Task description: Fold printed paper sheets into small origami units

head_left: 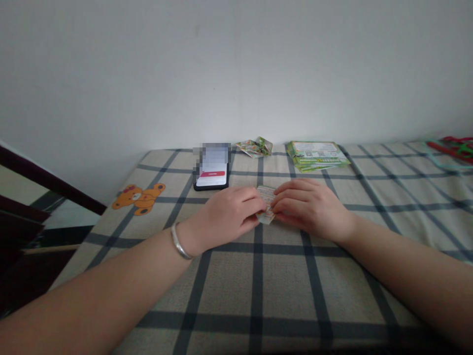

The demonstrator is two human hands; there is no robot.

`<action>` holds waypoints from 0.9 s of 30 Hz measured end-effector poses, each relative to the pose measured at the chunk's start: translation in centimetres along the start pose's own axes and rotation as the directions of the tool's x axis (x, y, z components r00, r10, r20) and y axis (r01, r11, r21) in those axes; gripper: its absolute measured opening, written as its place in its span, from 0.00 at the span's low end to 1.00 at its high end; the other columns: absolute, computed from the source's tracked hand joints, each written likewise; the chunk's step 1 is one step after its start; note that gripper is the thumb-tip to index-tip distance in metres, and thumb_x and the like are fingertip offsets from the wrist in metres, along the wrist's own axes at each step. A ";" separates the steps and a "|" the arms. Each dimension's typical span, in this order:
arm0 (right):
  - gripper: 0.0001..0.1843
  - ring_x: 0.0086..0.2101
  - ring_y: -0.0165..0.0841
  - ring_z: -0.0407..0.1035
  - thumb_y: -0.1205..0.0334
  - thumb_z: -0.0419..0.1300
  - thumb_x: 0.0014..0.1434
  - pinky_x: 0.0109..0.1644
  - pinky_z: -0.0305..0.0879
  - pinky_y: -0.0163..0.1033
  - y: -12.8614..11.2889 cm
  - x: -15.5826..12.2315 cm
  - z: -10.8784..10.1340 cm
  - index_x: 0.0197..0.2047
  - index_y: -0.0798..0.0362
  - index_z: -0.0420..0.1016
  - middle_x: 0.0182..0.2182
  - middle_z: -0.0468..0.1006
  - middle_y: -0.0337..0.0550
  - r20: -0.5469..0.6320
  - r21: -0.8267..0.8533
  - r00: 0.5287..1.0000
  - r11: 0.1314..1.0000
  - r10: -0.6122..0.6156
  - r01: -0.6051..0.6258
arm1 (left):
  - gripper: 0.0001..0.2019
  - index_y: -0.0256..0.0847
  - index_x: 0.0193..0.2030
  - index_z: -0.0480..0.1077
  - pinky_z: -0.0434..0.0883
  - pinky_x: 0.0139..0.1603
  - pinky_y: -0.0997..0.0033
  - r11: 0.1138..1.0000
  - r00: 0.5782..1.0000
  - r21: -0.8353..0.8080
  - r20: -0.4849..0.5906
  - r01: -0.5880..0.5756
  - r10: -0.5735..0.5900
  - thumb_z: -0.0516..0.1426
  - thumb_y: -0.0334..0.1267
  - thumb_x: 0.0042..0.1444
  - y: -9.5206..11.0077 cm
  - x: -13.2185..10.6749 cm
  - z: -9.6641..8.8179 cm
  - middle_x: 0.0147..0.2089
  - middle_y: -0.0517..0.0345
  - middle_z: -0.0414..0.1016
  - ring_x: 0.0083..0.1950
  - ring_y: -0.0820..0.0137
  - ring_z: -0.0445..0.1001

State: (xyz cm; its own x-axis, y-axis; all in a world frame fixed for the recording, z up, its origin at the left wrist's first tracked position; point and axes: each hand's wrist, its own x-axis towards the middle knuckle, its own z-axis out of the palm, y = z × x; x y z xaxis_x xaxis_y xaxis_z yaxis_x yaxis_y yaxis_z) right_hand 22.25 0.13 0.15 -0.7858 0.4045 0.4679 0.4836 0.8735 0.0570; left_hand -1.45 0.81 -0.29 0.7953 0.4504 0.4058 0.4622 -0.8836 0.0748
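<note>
Pinching paper (265, 203) palms-down; left hand (233, 211), right hand (309, 206)

Obstructed, Cropped and Illegible Items

Fingers of the left hand (232, 211) and right hand (312, 207) cover both sides of a small printed paper (265, 202); its print is too small to read. Both forearms (107, 291) run out of frame. Pixel blocks mask the upper screen of the phone (212, 172). In the green leaflet stack (318, 154), the top sheet hides most of those beneath. The right edge cuts off a blurred, unidentifiable red-and-green object (458, 149).
</note>
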 end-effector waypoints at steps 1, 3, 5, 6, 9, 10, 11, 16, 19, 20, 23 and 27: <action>0.10 0.43 0.37 0.72 0.58 0.56 0.65 0.47 0.68 0.42 0.0 0.0 0.0 0.39 0.53 0.75 0.38 0.80 0.42 0.000 -0.003 1.000 1.000 -0.003 0.003 | 0.06 0.37 0.42 0.71 0.72 0.44 0.66 1.000 1.000 0.017 -0.014 -0.019 0.019 0.58 0.31 0.57 0.1 0.0 -0.1 0.43 0.54 0.74 0.44 0.65 0.72; 0.10 0.43 0.37 0.72 0.57 0.56 0.65 0.47 0.68 0.42 0.0 0.0 0.1 0.38 0.53 0.75 0.37 0.80 0.42 -0.003 -0.006 1.000 1.000 -0.006 0.006 | 0.04 0.37 0.39 0.71 0.73 0.44 0.64 0.996 0.997 0.067 -0.037 -0.060 0.063 0.58 0.31 0.57 0.2 0.0 -0.3 0.42 0.54 0.74 0.43 0.64 0.73; 0.11 0.43 0.37 0.72 0.56 0.56 0.64 0.47 0.68 0.42 -0.1 0.0 0.1 0.38 0.53 0.76 0.37 0.80 0.43 0.001 -0.011 1.000 1.000 0.003 -0.003 | 0.02 0.36 0.37 0.70 0.73 0.44 0.63 0.990 0.994 0.104 -0.040 -0.094 0.099 0.57 0.31 0.57 0.3 -0.1 -0.4 0.41 0.54 0.75 0.42 0.64 0.74; 0.12 0.44 0.38 0.72 0.55 0.56 0.64 0.47 0.68 0.43 -0.1 0.0 0.1 0.38 0.53 0.76 0.37 0.80 0.43 0.009 -0.011 1.000 1.000 0.011 -0.011 | 0.02 0.37 0.37 0.70 0.73 0.44 0.63 0.988 0.993 0.110 -0.038 -0.103 0.108 0.57 0.31 0.58 0.3 -0.1 -0.4 0.41 0.54 0.75 0.42 0.64 0.74; 0.13 0.46 0.40 0.71 0.53 0.58 0.62 0.49 0.69 0.45 0.0 0.1 0.2 0.41 0.53 0.77 0.39 0.80 0.44 0.058 0.015 0.997 0.999 0.046 -0.047 | 0.04 0.37 0.39 0.70 0.74 0.44 0.65 0.991 0.995 0.100 -0.034 -0.091 0.095 0.55 0.29 0.57 0.3 -0.1 -0.3 0.42 0.55 0.76 0.43 0.65 0.75; 0.14 0.46 0.40 0.71 0.53 0.59 0.61 0.50 0.68 0.46 0.1 0.1 0.2 0.42 0.53 0.77 0.40 0.80 0.45 0.074 0.030 0.996 0.998 0.058 -0.060 | 0.05 0.37 0.39 0.70 0.74 0.44 0.65 0.993 0.996 0.089 -0.036 -0.077 0.081 0.55 0.28 0.57 0.3 -0.1 -0.3 0.43 0.55 0.76 0.43 0.65 0.75; 0.14 0.47 0.40 0.70 0.53 0.60 0.60 0.51 0.68 0.46 0.1 0.1 0.2 0.43 0.53 0.77 0.41 0.80 0.45 0.084 0.043 0.994 0.996 0.070 -0.074 | 0.06 0.37 0.40 0.70 0.74 0.44 0.66 0.995 0.997 0.074 -0.040 -0.061 0.064 0.54 0.27 0.57 0.3 -0.2 -0.3 0.43 0.55 0.76 0.43 0.66 0.75; 0.16 0.49 0.42 0.70 0.58 0.60 0.58 0.53 0.68 0.48 0.3 0.0 0.0 0.47 0.55 0.76 0.46 0.79 0.47 0.097 0.022 0.991 0.995 0.092 -0.095 | 0.08 0.38 0.39 0.70 0.72 0.46 0.67 0.996 0.997 -0.067 -0.045 0.055 -0.058 0.53 0.25 0.56 -0.1 -0.2 -0.1 0.43 0.56 0.76 0.44 0.68 0.74; 0.17 0.50 0.43 0.69 0.63 0.59 0.57 0.54 0.68 0.50 0.5 -0.1 -0.1 0.50 0.55 0.75 0.48 0.79 0.48 0.101 -0.027 0.991 0.996 0.089 -0.087 | 0.05 0.39 0.36 0.68 0.71 0.48 0.66 0.975 0.989 -0.180 -0.044 0.129 -0.139 0.54 0.26 0.56 -0.5 -0.2 0.1 0.42 0.57 0.75 0.45 0.68 0.74; 0.17 0.50 0.43 0.70 0.64 0.59 0.57 0.54 0.68 0.50 0.6 -0.1 -0.1 0.50 0.55 0.75 0.48 0.78 0.49 0.098 -0.032 0.991 0.995 0.093 -0.090 | 0.05 0.39 0.35 0.67 0.71 0.48 0.66 0.966 0.987 -0.214 -0.047 0.143 -0.157 0.54 0.26 0.57 -0.6 -0.2 0.2 0.41 0.57 0.75 0.45 0.68 0.73; 0.14 0.49 0.42 0.71 0.67 0.58 0.58 0.52 0.69 0.49 0.8 -0.2 -0.1 0.48 0.54 0.75 0.47 0.79 0.48 0.077 -0.030 0.991 0.994 0.106 -0.104 | 0.04 0.39 0.33 0.66 0.70 0.48 0.66 0.947 0.982 -0.283 -0.067 0.149 -0.174 0.55 0.28 0.59 -0.7 -0.1 0.1 0.41 0.57 0.74 0.44 0.69 0.72; 0.08 0.46 0.42 0.73 0.69 0.56 0.59 0.49 0.70 0.47 1.0 -0.2 0.0 0.41 0.55 0.75 0.42 0.80 0.49 0.039 -0.028 0.988 0.988 0.150 -0.149 | 0.02 0.39 0.35 0.67 0.69 0.47 0.67 0.953 0.983 -0.269 -0.083 0.137 -0.165 0.55 0.31 0.60 -0.6 -0.1 -0.2 0.40 0.57 0.74 0.44 0.69 0.72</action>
State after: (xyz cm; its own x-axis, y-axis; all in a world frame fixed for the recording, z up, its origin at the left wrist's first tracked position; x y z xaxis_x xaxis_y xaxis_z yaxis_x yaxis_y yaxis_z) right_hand 22.88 0.90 0.11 -0.7189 0.5410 0.4365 0.6055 0.7957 0.0111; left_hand -1.87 1.30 -0.20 0.6731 0.5776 0.4619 0.4439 -0.8150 0.3723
